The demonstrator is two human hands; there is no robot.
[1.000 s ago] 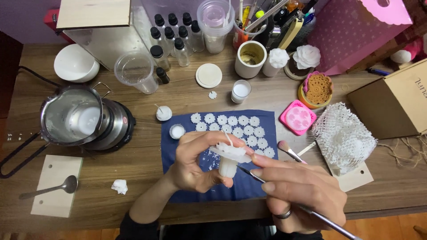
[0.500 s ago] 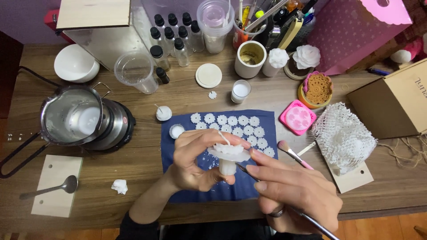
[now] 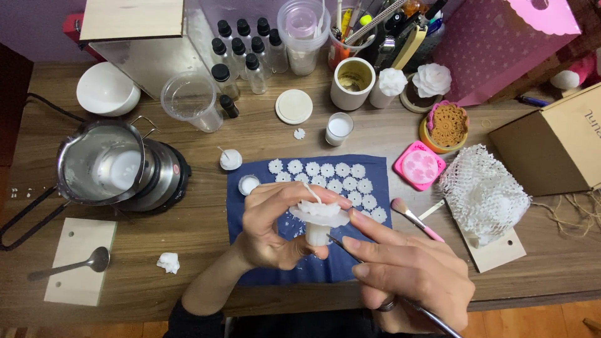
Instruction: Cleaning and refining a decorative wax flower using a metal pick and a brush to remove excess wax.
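White flower candle [image 3: 318, 216] over a navy cloth [image 3: 263, 200] dotted with little white flowers [image 3: 325, 170], hot-pink mould [image 3: 419, 166] off to the side, white netting [image 3: 483, 191], pink-handled brush [image 3: 416, 220], silver pot [image 3: 103, 164], plain white bowl [image 3: 107, 89], brown wooden table [image 3: 206, 231].

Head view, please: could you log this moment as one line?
left hand: holds white candle | right hand: thin tool at candle | over blue cloth

Seven black-capped bottles [image 3: 233, 59], two hands [image 3: 275, 228] (one ringed), one spoon [image 3: 69, 266]
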